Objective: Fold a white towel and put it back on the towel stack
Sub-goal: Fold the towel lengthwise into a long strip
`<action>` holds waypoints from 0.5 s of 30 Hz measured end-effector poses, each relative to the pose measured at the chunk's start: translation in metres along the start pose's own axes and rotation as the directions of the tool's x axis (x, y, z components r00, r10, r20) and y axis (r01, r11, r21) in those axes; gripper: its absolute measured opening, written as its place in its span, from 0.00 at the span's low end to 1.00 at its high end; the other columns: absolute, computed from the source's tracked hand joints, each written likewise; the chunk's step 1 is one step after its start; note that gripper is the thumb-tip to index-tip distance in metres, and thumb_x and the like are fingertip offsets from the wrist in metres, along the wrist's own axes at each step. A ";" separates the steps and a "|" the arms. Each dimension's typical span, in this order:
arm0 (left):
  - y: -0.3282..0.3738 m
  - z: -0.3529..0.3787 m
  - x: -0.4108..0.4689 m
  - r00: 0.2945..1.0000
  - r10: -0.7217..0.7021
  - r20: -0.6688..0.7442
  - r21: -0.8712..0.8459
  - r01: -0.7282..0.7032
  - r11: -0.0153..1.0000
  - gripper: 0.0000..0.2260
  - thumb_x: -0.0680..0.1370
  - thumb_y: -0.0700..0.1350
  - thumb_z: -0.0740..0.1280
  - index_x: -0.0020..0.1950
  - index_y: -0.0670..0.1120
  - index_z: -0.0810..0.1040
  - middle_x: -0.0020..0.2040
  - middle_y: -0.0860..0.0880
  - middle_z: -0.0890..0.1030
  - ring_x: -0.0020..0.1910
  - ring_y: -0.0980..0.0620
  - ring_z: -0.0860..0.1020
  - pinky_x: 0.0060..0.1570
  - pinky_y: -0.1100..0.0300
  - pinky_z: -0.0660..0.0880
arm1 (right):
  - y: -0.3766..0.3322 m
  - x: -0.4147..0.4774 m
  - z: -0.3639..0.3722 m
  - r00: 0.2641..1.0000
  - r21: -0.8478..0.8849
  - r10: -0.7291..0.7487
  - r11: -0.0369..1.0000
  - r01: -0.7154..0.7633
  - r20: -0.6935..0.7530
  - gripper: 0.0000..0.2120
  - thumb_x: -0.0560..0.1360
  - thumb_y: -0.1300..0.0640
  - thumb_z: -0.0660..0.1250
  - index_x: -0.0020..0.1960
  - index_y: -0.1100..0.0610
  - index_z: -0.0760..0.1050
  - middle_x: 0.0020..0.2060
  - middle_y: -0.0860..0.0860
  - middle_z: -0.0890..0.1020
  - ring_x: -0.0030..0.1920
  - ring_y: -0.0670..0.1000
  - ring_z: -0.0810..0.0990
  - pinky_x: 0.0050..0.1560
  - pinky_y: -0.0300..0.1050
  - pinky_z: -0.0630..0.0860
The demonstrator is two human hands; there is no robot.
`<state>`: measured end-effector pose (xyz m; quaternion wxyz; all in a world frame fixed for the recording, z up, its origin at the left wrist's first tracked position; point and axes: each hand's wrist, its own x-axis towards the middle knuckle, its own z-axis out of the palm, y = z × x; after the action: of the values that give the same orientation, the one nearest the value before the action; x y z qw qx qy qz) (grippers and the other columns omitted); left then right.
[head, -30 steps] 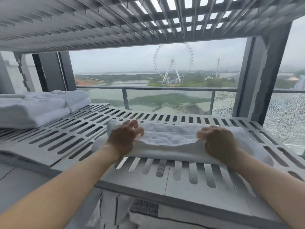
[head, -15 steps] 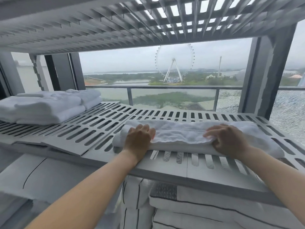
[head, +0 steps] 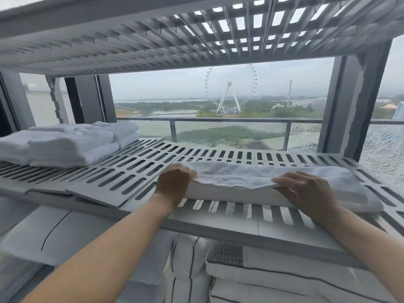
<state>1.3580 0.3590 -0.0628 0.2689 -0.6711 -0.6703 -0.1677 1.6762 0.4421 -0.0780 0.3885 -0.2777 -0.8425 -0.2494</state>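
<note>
A white towel (head: 258, 182) lies folded into a long strip across the slotted grey shelf (head: 135, 171), right of centre. My left hand (head: 173, 184) grips its left end, fingers curled over the edge. My right hand (head: 306, 191) rests flat on the towel's front edge further right, fingers spread and pressing down. The towel stack (head: 65, 145), several folded white towels, sits at the far left of the same shelf, well apart from both hands.
Another slotted shelf (head: 153, 36) hangs close overhead. Grey uprights (head: 354, 106) stand at the right and back left. White pillows with dark piping (head: 273, 274) fill the level below. Behind is a window with a railing.
The view has shifted so the stack shows more fully at left. My left hand has slid to the towel's left end; my right hand has flattened on the front edge.
</note>
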 end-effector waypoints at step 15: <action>0.030 0.000 -0.003 0.990 0.115 0.086 -0.188 -0.097 0.977 0.21 0.73 0.34 0.62 0.61 0.54 0.70 0.59 0.53 0.74 0.56 0.50 0.74 0.43 0.57 0.70 | 0.007 0.004 0.014 0.930 0.100 0.138 0.978 -0.182 0.341 0.13 0.72 0.54 0.68 0.56 0.48 0.78 0.54 0.45 0.80 0.53 0.51 0.78 0.43 0.43 0.71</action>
<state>1.3873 0.3581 -0.0690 0.1819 -0.7351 -0.6274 -0.1813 1.6716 0.4571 -0.0813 0.2772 -0.3576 -0.8848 -0.1112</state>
